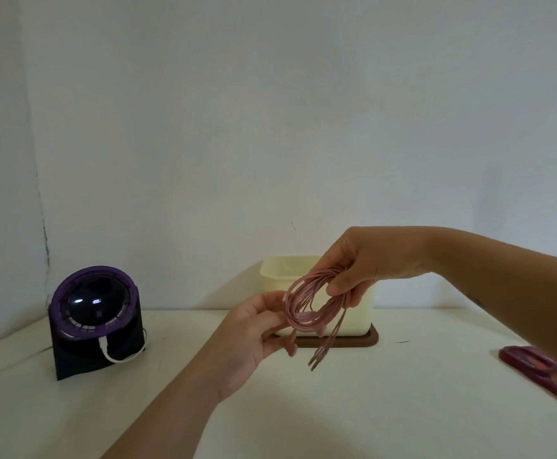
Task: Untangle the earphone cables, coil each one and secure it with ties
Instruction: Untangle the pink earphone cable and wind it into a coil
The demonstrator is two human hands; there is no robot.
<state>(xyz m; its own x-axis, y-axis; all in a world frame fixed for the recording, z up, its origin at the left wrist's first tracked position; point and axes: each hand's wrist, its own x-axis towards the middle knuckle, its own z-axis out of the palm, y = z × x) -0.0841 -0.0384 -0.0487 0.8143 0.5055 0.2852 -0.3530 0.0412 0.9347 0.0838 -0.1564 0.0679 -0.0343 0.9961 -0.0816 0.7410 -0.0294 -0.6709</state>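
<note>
Dim, soft, bluish light; curved wide-angle edges

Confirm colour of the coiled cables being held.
Dusty pink cable coil, with metallic plug tips hanging below. The head view, the only one, shows it clearly.

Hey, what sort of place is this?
Likely a room at home: a cream table against a bare white wall, a plastic storage tub, and a small purple-ringed dome gadget.
</note>
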